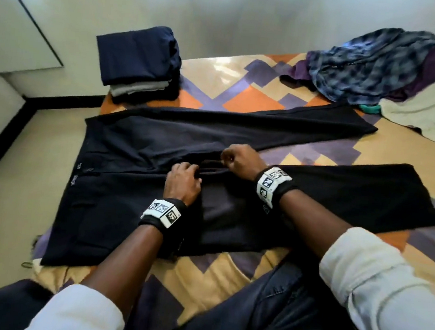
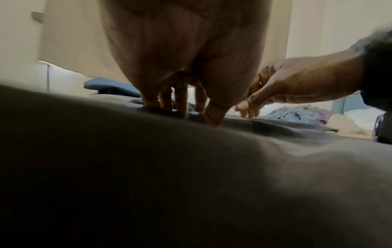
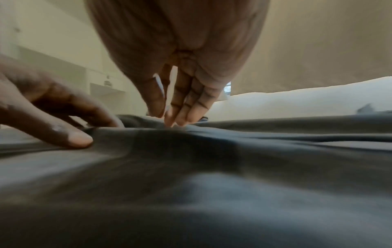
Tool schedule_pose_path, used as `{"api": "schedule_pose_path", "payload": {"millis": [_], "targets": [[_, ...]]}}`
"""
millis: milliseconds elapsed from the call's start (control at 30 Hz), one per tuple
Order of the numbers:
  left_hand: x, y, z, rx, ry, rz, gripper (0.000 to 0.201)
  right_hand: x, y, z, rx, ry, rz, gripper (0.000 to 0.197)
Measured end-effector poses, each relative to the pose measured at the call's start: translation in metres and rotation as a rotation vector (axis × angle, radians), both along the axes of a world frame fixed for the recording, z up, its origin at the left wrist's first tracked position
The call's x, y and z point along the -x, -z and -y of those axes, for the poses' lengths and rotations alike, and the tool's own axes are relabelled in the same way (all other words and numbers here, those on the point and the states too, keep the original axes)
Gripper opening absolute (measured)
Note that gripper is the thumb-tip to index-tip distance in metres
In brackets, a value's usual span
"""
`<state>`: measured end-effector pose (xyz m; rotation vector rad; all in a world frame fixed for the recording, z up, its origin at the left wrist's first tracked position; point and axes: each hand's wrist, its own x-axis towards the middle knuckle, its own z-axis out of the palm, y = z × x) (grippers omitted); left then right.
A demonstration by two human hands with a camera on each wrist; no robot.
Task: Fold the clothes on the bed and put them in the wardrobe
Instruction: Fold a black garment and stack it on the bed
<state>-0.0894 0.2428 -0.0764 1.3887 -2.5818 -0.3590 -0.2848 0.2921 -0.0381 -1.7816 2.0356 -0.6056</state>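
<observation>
Both my hands are at the crotch seam of the dark trousers [image 1: 139, 142], mid-frame on the bed [image 1: 256, 97]. Left hand [image 1: 183, 179] presses fingertips down; right hand [image 1: 240, 160] looks like it's pinching a fold, hard to tell honestly. Fabric's slippery-looking, so tugging unevenly could skew the splayed legs. Navy, mostly flat, few creases.

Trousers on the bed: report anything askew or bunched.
The dark trousers lie flat with legs splayed apart, but the fabric is bunched into ridges at the crotch, where the left hand and right hand work it. Nothing looks damaged.
</observation>
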Motion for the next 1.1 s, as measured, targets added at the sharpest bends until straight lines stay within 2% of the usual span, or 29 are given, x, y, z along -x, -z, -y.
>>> {"api": "schedule_pose_path", "payload": {"millis": [67,133,233,300,333,400,467,567,667,733,833,967,1033,1100], "targets": [[-0.011,0.009,0.005,-0.031,0.095,0.097,0.049,-0.028,0.014,0.012,-0.092,-0.125,-0.063,0.020],[-0.011,0.015,0.005,-0.029,0.137,0.203,0.056,-0.039,0.035,0.019,-0.127,-0.158,-0.205,0.019],[-0.006,0.019,0.002,-0.137,0.134,0.317,0.062,-0.037,0.053,0.022,-0.116,-0.030,-0.399,0.023],[-0.004,0.018,0.001,-0.218,0.122,0.339,0.065,-0.036,0.052,0.025,-0.111,0.169,-0.351,0.028],[-0.002,0.017,0.000,-0.221,0.115,0.350,0.066,-0.033,0.046,0.025,-0.096,0.337,-0.252,0.034],[0.004,0.015,-0.005,-0.189,0.106,0.380,0.069,-0.017,0.040,0.026,-0.092,0.708,0.076,0.047],[0.010,0.014,-0.012,-0.150,0.112,0.399,0.073,0.003,0.032,0.025,-0.087,0.938,0.432,0.050],[0.013,0.010,-0.015,-0.144,0.133,0.403,0.077,0.025,0.030,0.033,-0.077,1.005,0.908,0.029],[0.013,0.005,-0.011,-0.166,0.144,0.419,0.076,0.035,0.029,0.036,-0.080,0.986,1.063,0.026],[0.013,0.006,-0.010,-0.151,0.142,0.432,0.075,0.041,0.020,0.034,-0.029,1.018,1.035,0.023],[0.012,0.008,-0.009,-0.149,0.137,0.414,0.072,0.049,0.012,0.026,0.062,1.042,0.840,0.012],[0.012,-0.001,-0.009,-0.062,0.090,0.312,0.058,0.064,0.046,0.015,-0.116,0.981,0.523,0.031],[0.012,-0.005,-0.009,0.059,0.027,0.215,0.043,0.058,0.045,0.009,-0.137,0.949,0.434,0.034],[0.009,-0.008,-0.009,0.153,-0.030,0.131,0.044,0.058,0.043,0.008,-0.150,0.939,0.345,0.041]]}}
